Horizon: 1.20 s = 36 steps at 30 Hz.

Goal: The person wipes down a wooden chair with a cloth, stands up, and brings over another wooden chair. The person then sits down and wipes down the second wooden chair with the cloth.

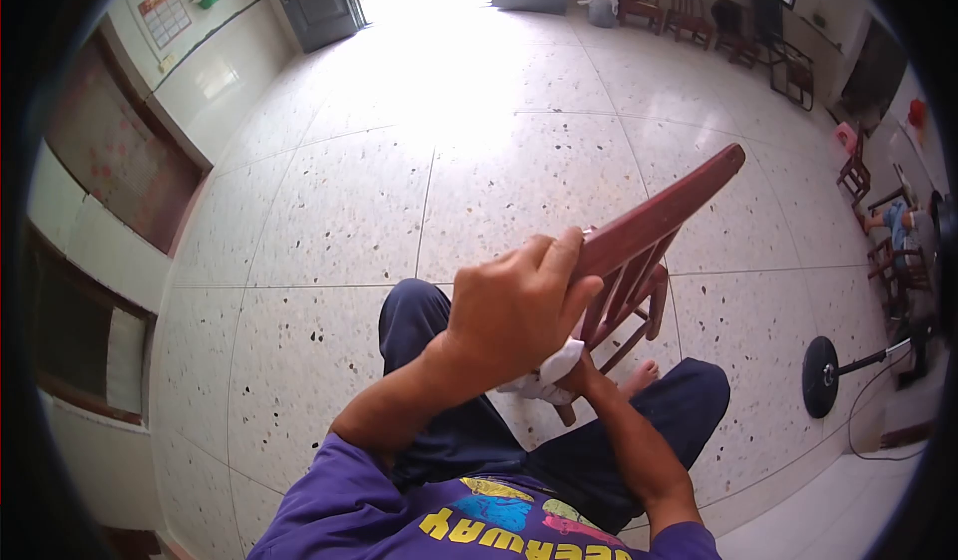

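Note:
A reddish-brown wooden chair point(664, 206) stands tilted between my knees, its top rail pointing up to the right. My left hand point(519, 305) grips the near end of that rail, thumb and fingers wrapped round it. Lower down, my right hand point(579, 372) is at the chair's slats with a white cloth point(561, 362); its fingers are mostly hidden behind the cloth and the chair. More of the cloth hangs below my left wrist.
Wooden chairs point(689, 11) and a grey bin point(602, 9) line the far wall. At the right are a round black base point(820, 376) with a pole and cable, a pink stool point(846, 137) and a seated person point(898, 223). Doors point(314, 1) stand open ahead.

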{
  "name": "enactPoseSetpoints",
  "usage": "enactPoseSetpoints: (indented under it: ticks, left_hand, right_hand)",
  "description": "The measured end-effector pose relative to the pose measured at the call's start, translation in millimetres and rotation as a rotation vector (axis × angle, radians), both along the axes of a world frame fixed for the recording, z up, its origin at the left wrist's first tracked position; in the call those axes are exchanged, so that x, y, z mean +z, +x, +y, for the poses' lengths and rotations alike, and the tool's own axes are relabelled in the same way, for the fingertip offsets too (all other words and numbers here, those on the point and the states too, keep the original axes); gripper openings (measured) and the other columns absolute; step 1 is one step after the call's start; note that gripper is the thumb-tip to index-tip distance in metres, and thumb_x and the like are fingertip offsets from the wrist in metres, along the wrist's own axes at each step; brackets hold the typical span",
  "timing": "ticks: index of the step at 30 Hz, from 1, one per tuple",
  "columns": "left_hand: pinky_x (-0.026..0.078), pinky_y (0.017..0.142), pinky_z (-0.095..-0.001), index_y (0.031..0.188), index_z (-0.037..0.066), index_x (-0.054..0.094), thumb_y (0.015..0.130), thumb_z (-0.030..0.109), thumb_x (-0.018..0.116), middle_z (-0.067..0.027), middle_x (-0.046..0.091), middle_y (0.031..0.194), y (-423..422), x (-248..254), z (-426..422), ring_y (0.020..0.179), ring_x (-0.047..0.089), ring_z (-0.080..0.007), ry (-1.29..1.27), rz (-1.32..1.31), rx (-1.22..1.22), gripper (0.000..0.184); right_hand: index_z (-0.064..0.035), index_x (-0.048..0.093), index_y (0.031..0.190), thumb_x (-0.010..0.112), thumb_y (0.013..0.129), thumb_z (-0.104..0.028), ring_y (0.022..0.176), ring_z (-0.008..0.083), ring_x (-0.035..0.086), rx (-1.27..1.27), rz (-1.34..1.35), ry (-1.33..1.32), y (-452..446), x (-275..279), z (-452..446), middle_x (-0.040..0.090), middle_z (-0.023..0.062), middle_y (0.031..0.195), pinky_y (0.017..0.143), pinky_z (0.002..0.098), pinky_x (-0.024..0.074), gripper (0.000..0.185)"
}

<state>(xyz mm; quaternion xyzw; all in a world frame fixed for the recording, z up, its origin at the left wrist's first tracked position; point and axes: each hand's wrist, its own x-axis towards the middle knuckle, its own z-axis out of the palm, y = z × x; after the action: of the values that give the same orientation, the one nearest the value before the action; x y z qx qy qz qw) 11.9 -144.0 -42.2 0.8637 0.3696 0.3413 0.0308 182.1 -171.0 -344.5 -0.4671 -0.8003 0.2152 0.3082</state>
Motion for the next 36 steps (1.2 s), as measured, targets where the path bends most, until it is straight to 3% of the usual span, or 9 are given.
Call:
enactPoseSetpoints:
  ticks: [4,7,11,13,19,23,27,29,36]
  left_hand:
    - [0.058,0.062,-0.0396,0.122,-0.001,0.064,0.090,0.026,0.071,-0.0173,0.072,0.096,-1,-1,-4,0.072,0.072,-0.0320,0.018,-0.072,-0.050,0.043]
    - [0.055,0.093,-0.0431,0.136,0.000,0.056,0.090,0.014,0.068,-0.0264,0.060,0.131,-10,-5,-2,0.112,0.066,-0.0414,-0.125,-0.192,-0.332,0.049]
    - [0.043,0.111,-0.0471,0.144,0.012,0.053,0.087,0.007,0.070,-0.0266,0.037,0.153,-14,-13,0,0.140,0.043,-0.0454,-0.465,-0.229,-0.739,0.059]
    - [0.040,0.113,-0.0487,0.144,0.011,0.053,0.086,0.010,0.073,-0.0292,0.034,0.153,-1,-23,-13,0.143,0.037,-0.0468,-0.558,-0.287,-0.847,0.062]
    - [0.035,0.115,-0.0503,0.141,0.006,0.048,0.084,0.018,0.074,-0.0377,0.023,0.154,57,-50,-73,0.139,0.037,-0.0541,-0.552,-0.324,-1.060,0.064]
    - [0.039,0.111,-0.0528,0.141,0.001,0.047,0.081,0.022,0.072,-0.0350,0.038,0.145,100,-80,-108,0.134,0.044,-0.0497,-0.256,-0.456,-1.122,0.068]
    - [0.049,0.092,-0.0490,0.130,-0.001,0.052,0.076,0.021,0.073,-0.0248,0.053,0.117,104,-79,-134,0.109,0.058,-0.0401,-0.489,-0.065,-1.095,0.062]
    - [0.052,0.087,-0.0469,0.132,-0.001,0.053,0.077,0.026,0.073,-0.0262,0.049,0.124,109,-86,-140,0.109,0.059,-0.0393,-0.439,-0.209,-1.093,0.064]
    - [0.051,0.093,-0.0493,0.135,0.000,0.052,0.078,0.032,0.077,-0.0245,0.047,0.133,98,-75,-136,0.119,0.056,-0.0415,-0.483,-0.062,-1.140,0.070]
  right_hand:
    - [-0.0101,0.070,0.088,0.074,0.076,-0.026,0.090,0.0323,0.071,-0.031,0.150,-0.109,7,20,-15,0.071,0.0106,0.088,0.081,0.0457,0.0554,0.021]
    - [-0.0109,0.068,0.104,0.078,0.074,-0.029,0.100,0.0275,0.069,0.047,0.062,-0.012,16,72,-27,0.070,0.0080,0.104,0.085,0.0417,0.0545,0.036]
    - [-0.0095,0.067,0.106,0.078,0.075,-0.028,0.100,0.0270,0.069,0.079,-0.007,-0.050,45,140,-54,0.070,0.0087,0.106,0.085,0.0412,0.0546,0.038]
    - [-0.0088,0.066,0.108,0.078,0.075,-0.027,0.101,0.0268,0.069,0.012,-0.014,-0.118,63,168,-70,0.070,0.0091,0.107,0.086,0.0410,0.0546,0.039]
    - [-0.0068,0.065,0.111,0.078,0.076,-0.026,0.102,0.0260,0.068,-0.366,0.052,-0.202,112,241,-119,0.070,0.0101,0.109,0.086,0.0402,0.0548,0.042]
    - [-0.0054,0.064,0.114,0.078,0.076,-0.025,0.102,0.0256,0.068,-0.575,0.149,-0.109,128,273,-132,0.070,0.0108,0.111,0.087,0.0397,0.0548,0.044]
    - [-0.0040,0.063,0.116,0.078,0.077,-0.024,0.103,0.0251,0.068,-0.656,0.226,-0.014,130,294,-129,0.070,0.0115,0.112,0.087,0.0392,0.0549,0.046]
    - [-0.0034,0.063,0.117,0.078,0.077,-0.024,0.104,0.0249,0.068,-0.659,0.249,0.005,128,299,-123,0.069,0.0118,0.113,0.087,0.0390,0.0549,0.048]
    - [-0.0010,0.061,0.122,0.078,0.078,-0.022,0.105,0.0241,0.068,-0.576,0.301,-0.050,102,301,-96,0.069,0.0131,0.116,0.088,0.0381,0.0551,0.051]
